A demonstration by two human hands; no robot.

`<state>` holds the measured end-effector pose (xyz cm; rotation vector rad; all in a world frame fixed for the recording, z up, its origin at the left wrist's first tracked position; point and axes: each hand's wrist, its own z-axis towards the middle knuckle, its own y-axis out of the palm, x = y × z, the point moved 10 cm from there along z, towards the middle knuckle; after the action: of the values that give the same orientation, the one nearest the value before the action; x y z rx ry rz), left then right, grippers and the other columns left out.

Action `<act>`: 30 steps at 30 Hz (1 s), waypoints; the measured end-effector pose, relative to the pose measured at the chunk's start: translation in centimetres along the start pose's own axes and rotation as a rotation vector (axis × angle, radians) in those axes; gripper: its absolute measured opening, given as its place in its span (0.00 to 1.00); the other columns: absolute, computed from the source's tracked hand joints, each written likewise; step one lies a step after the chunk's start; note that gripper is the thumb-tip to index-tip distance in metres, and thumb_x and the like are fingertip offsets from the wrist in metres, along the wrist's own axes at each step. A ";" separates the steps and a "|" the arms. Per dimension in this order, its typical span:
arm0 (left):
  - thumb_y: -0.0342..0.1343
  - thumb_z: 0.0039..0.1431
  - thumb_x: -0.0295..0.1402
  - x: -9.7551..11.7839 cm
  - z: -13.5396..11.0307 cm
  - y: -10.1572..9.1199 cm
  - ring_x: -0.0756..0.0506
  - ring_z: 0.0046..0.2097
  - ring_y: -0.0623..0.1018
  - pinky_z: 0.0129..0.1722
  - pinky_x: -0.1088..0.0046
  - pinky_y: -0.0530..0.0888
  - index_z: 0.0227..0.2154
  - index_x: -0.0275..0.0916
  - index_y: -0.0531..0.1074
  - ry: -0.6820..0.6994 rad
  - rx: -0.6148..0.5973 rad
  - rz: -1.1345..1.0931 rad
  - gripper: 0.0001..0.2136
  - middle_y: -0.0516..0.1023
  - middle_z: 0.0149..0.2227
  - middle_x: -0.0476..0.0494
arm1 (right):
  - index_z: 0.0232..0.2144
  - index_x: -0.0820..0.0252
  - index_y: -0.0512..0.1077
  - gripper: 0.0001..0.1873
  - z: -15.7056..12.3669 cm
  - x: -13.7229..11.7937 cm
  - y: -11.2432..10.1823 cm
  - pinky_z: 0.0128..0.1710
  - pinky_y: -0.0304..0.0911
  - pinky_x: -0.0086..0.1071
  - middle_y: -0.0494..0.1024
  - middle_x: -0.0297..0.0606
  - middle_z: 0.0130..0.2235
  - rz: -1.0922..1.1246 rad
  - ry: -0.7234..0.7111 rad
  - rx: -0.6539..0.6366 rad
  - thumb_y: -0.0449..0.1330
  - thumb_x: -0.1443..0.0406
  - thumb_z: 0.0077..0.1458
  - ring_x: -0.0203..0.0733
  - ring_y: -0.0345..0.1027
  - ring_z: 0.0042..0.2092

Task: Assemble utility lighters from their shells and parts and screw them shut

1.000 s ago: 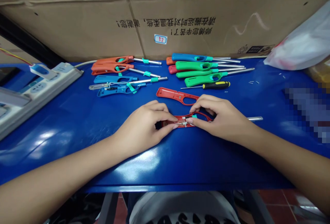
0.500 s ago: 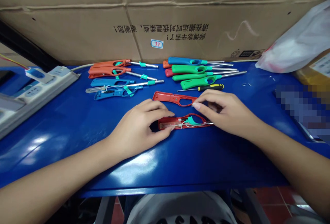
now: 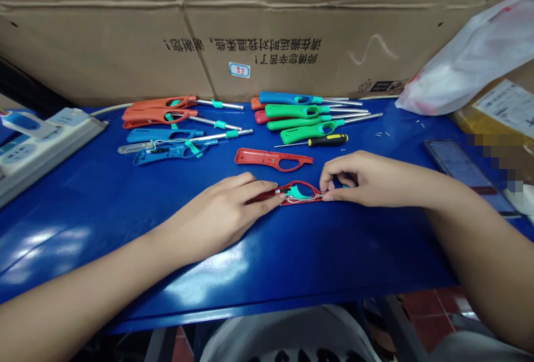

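Observation:
A red gas lighter [image 3: 307, 185] lies opened on the blue table, its green trigger and white wires showing. My left hand [image 3: 233, 212] is closed over its handle end and hides most of that end. At the other end, the fingers of my right hand [image 3: 348, 179] pinch the lighter near the base of its metal tube; a bit of green shows beneath that hand. Just beyond lies the loose red half-shell [image 3: 273, 159], which neither hand touches. A yellow and black screwdriver [image 3: 327, 140] rests farther back.
Assembled green lighters [image 3: 300, 112] and others lie at the back centre. Orange lighters [image 3: 156, 113] and opened blue lighter parts [image 3: 167, 153] are at the left. A power strip [image 3: 45, 139] stands far left, a phone [image 3: 463, 173] right, a cardboard box [image 3: 125, 45] behind.
My right hand has moved from beside the loose red half-shell down to the tube end of the opened lighter. My left hand has closed further over the handle. The view has shifted slightly.

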<state>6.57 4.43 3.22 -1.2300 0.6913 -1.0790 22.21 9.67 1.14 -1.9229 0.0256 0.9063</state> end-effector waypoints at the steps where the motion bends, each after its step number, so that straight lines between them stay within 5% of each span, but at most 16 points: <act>1: 0.48 0.73 0.29 0.0 0.0 -0.1 0.38 0.52 0.78 0.50 0.57 0.80 0.59 0.36 0.74 0.006 -0.003 0.017 0.17 0.78 0.56 0.34 | 0.32 0.55 0.78 0.06 0.1 0.2 0.0 0.26 0.55 0.31 0.80 0.32 0.32 0.012 0.020 0.003 0.64 0.60 0.57 0.34 0.63 0.27; 11: 0.49 0.72 0.28 0.1 0.0 -0.6 0.39 0.52 0.79 0.51 0.60 0.81 0.58 0.31 0.74 0.062 0.015 0.103 0.17 0.80 0.57 0.40 | 0.31 0.57 0.77 0.14 0.6 -0.4 0.0 0.28 0.54 0.31 0.77 0.33 0.30 -0.009 -0.019 0.160 0.64 0.53 0.59 0.35 0.63 0.28; 19: 0.50 0.71 0.28 0.1 -0.2 -0.1 0.37 0.52 0.78 0.48 0.57 0.82 0.60 0.35 0.72 0.030 0.001 0.169 0.18 0.79 0.57 0.37 | 0.32 0.57 0.76 0.08 0.3 -1.4 -0.4 0.34 0.57 0.31 0.78 0.34 0.36 -0.154 -0.097 0.261 0.65 0.59 0.58 0.37 0.68 0.35; 30: 0.51 0.71 0.29 -0.5 -0.3 -0.6 0.38 0.52 0.79 0.49 0.57 0.81 0.60 0.39 0.73 -0.033 0.055 0.104 0.17 0.78 0.59 0.37 | 0.30 0.56 0.78 0.12 -0.3 0.0 -2.1 0.25 0.55 0.31 0.74 0.32 0.25 0.036 0.052 0.320 0.60 0.56 0.59 0.35 0.62 0.26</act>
<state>5.98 4.79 3.63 -1.1501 0.6880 -0.9834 23.19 10.57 2.77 -1.6510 0.2238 0.8214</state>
